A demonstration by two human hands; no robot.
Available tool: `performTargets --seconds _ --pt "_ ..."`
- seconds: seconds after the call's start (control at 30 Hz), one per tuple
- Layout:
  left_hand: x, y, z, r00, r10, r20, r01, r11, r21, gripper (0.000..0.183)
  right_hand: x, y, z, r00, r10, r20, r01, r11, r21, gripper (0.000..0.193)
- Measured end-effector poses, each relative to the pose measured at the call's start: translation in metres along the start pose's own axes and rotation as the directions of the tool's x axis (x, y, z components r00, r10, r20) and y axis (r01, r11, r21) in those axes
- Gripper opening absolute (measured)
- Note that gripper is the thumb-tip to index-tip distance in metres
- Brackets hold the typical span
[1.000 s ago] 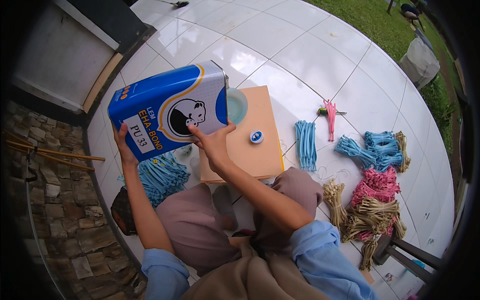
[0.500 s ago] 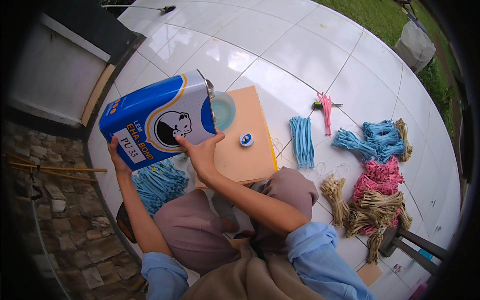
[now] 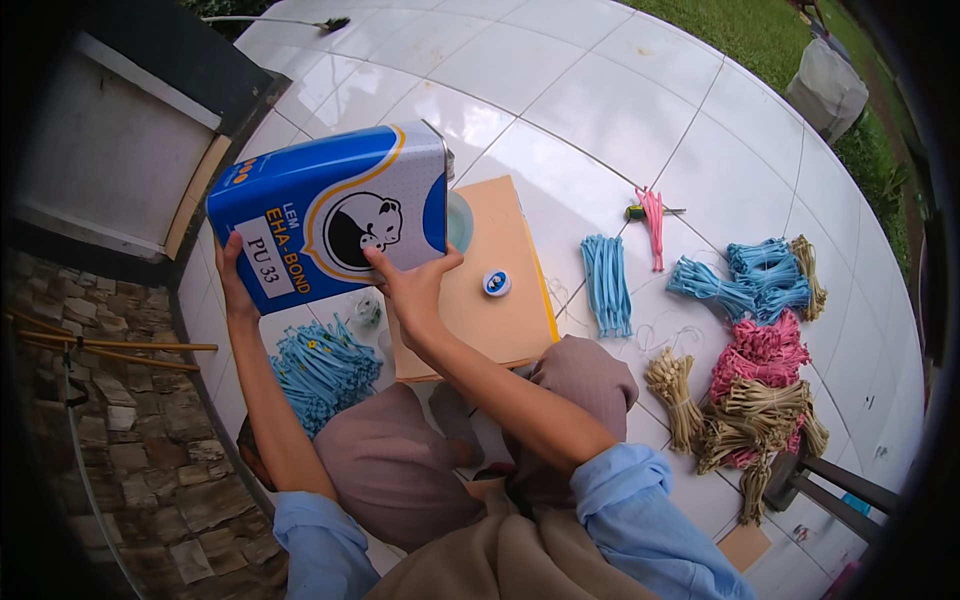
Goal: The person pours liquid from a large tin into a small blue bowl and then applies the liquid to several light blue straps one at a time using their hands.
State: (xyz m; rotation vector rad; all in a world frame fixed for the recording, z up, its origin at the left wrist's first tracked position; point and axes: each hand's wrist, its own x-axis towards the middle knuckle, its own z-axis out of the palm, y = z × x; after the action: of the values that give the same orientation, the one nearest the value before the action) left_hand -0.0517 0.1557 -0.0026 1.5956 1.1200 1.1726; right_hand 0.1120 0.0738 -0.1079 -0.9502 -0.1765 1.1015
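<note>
A large blue and white rectangular metal glue can (image 3: 310,195) is held up, lying on its side, with its top toward the right. My left hand (image 3: 234,283) grips the can's lower left corner. The fingers of my right hand (image 3: 415,288) hold the lower right part, thumb on the printed face. Partly behind the can's top end is a pale green bowl (image 3: 460,222), standing on a tan board (image 3: 470,335). A small round blue and white cap (image 3: 496,283) lies on that board. The can's spout is mostly hidden, and I cannot tell whether glue is flowing.
A pile of light-blue strips (image 3: 325,370) lies by my left knee. To the right are a blue bundle (image 3: 607,286), pink strips (image 3: 652,225) over a screwdriver (image 3: 672,211), and a heap of pink bundles (image 3: 758,358) and beige bundles (image 3: 755,415). A dark-legged stool (image 3: 845,490) stands lower right.
Both hands have shifted the can right and slightly up. Its top end now covers more of the bowl, and more of the blue strip pile shows below.
</note>
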Motion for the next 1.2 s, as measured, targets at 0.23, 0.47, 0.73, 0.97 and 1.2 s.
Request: performTargets --seconds 0.23,0.47,0.73,0.97,1.2 --pt "-0.015 0.003 -0.009 0.998 -0.017 -0.053 0.019 0.999 0.043 0.070 -0.010 0.001 0.002 0.989 0.140 0.050 -0.140 0.990 -0.004 0.079" --pt "-0.018 0.012 -0.006 0.997 0.002 -0.073 0.000 1.000 0.028 0.070 -0.015 0.003 0.001 0.997 0.081 0.019 -0.080 0.995 -0.063 0.079" --pt "-0.010 0.005 -0.010 0.998 0.020 -0.054 -0.022 0.999 -0.026 0.069 -0.001 -0.006 0.005 0.995 -0.019 0.095 0.021 1.000 -0.017 0.076" --pt "-0.019 0.007 -0.013 0.998 -0.019 -0.067 0.017 1.000 -0.025 0.071 -0.010 0.000 0.005 0.995 0.062 0.079 -0.058 0.997 -0.045 0.077" --pt "-0.017 0.018 -0.012 0.999 0.030 -0.036 -0.031 0.999 -0.015 0.068 -0.012 -0.002 0.004 0.997 0.037 0.071 -0.035 0.999 -0.035 0.078"
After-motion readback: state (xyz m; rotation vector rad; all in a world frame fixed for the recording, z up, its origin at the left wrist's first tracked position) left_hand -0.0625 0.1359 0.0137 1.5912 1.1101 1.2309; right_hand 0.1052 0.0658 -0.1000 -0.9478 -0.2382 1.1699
